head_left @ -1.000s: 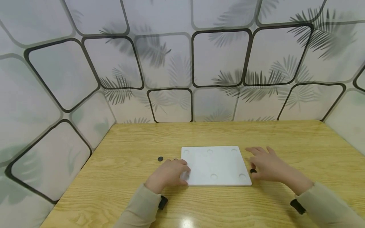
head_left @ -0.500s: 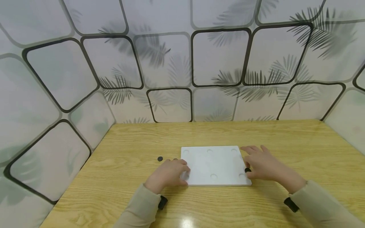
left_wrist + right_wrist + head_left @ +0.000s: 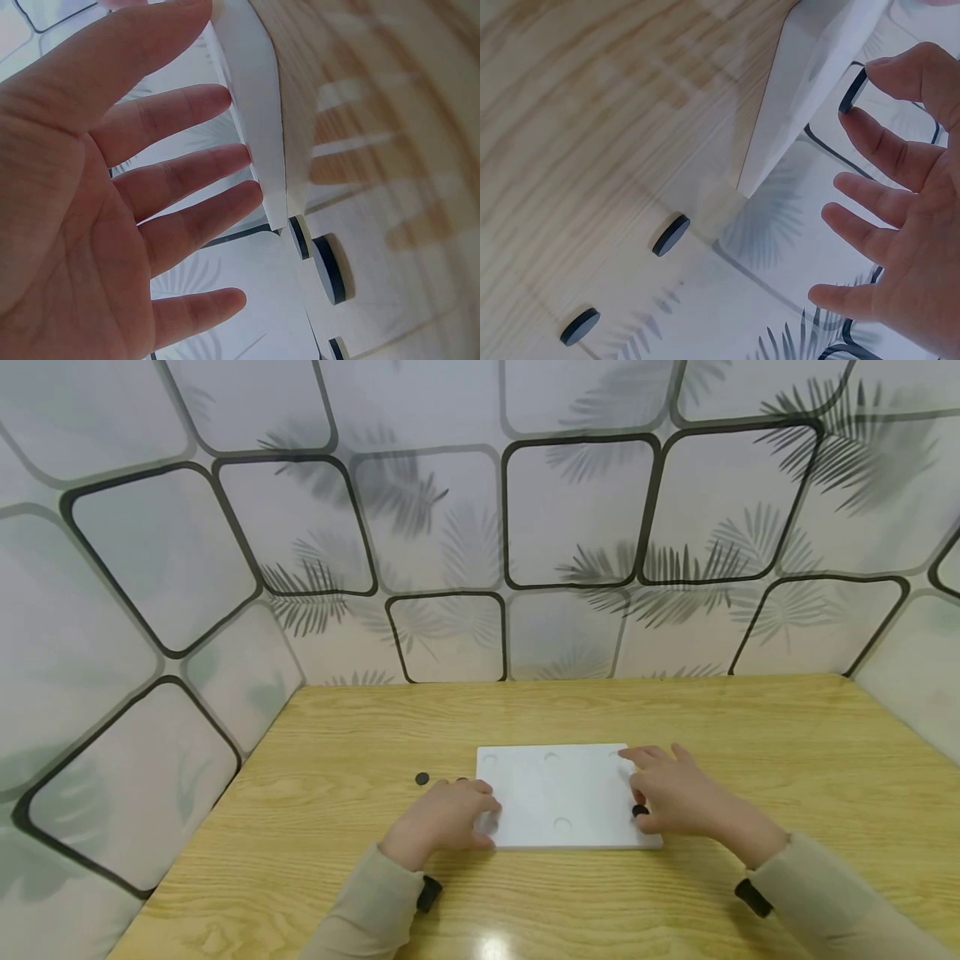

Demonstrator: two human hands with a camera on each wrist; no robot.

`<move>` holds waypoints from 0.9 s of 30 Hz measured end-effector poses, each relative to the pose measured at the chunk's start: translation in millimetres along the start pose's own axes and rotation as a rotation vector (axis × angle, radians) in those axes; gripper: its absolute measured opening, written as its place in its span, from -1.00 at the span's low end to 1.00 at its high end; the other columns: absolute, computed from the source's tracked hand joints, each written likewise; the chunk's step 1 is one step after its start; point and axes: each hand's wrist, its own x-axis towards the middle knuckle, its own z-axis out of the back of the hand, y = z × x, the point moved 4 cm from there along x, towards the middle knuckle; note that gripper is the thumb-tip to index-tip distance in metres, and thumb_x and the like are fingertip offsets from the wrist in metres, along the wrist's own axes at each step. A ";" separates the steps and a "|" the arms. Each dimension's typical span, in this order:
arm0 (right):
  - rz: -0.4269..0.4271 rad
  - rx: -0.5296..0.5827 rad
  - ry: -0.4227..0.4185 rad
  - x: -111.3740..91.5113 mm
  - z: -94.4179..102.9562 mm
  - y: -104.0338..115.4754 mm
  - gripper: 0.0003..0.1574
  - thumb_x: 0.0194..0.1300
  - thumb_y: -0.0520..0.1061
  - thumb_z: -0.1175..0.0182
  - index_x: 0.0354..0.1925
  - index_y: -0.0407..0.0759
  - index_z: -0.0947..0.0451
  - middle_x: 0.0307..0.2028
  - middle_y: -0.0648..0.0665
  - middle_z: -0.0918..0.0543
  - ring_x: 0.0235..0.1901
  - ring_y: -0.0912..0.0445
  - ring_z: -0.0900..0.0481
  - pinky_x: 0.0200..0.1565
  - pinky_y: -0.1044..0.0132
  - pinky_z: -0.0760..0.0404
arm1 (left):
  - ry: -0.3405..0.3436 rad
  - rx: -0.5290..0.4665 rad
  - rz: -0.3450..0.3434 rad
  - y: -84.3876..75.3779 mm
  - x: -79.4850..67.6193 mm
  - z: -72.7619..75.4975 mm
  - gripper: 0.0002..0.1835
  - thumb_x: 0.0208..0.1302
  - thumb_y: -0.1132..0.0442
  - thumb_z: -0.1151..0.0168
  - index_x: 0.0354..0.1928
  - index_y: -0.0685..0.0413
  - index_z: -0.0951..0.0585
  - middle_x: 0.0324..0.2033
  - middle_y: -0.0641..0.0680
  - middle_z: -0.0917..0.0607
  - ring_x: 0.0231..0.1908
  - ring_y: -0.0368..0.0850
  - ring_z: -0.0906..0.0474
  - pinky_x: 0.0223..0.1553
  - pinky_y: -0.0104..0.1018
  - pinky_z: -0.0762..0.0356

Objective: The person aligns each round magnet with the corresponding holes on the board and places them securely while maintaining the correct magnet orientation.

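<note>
A white board point(image 3: 558, 793) with several shallow round recesses lies on the wooden table. My right hand point(image 3: 678, 797) pinches a black disc point(image 3: 853, 90) between thumb and index finger, just over the board's front right corner. In the right wrist view, the disc is tilted and apart from the board, its other fingers spread. At the board's left edge my left hand point(image 3: 442, 818) rests with fingers extended; in the left wrist view, its fingertips touch the board's white rim point(image 3: 262, 112). The front left recess is partly covered by that hand.
Left of the board lies a black disc point(image 3: 422, 778); another disc point(image 3: 462, 780) is mostly behind my left hand. The left wrist view shows one more small disc point(image 3: 337, 349). Two discs point(image 3: 671, 235) lie beyond the board in the right wrist view. Patterned walls point(image 3: 570, 635) bound the table.
My right hand has moved left with the black disc, from beside the board's right edge to above its front right recess. The left hand has stayed in place.
</note>
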 end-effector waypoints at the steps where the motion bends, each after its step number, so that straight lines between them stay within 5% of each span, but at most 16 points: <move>1: 0.001 0.001 -0.002 0.4 0.3 0.5 -0.68 -0.22 -0.12 -0.28 -0.76 0.10 -0.30 0.07 -0.29 -0.38 0.08 -0.21 -0.25 -0.06 -0.40 -0.04 | -0.001 0.001 -0.001 -0.2 -0.1 0.1 -0.56 -0.06 -0.07 -0.32 -0.10 -0.10 -0.60 -0.04 -0.03 -0.51 -0.06 -0.09 -0.44 -0.13 -0.07 -0.40; 27: -0.001 -0.011 0.033 5.4 -4.1 3.5 -0.67 -0.19 -0.11 -0.31 -0.76 0.09 -0.31 0.09 -0.30 -0.36 0.10 -0.25 -0.22 -0.05 -0.40 -0.03 | 0.018 0.003 0.014 -0.5 0.5 1.0 -0.54 -0.05 -0.08 -0.30 -0.07 -0.10 -0.59 -0.02 -0.03 -0.50 -0.05 -0.08 -0.44 -0.12 -0.08 -0.40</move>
